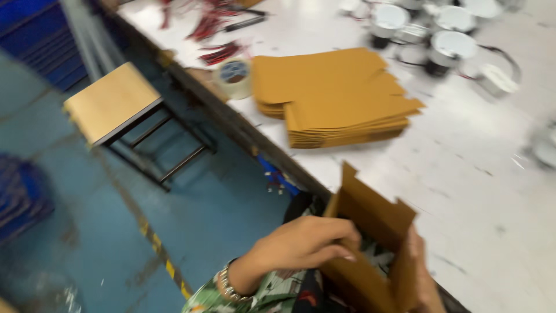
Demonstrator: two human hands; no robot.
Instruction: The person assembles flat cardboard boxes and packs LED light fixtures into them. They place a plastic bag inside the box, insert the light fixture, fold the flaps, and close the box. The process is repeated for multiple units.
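The box (370, 243) sat between both hands at the table (475, 191) edge: left fingers (333, 237) on its near flap, right fingers (414, 261) on its far side. Beyond the fingers lay flat cartons (330, 93) (stacked), tape (234, 76) left of them, a stool (116, 104) farther left.

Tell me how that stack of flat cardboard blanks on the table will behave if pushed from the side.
The stack of cardboard blanks probably shears and fans out: its layers already sit offset. Each sheet looks thin, so likely light and bendy. The white table looks smooth, so the stack probably slides easily.
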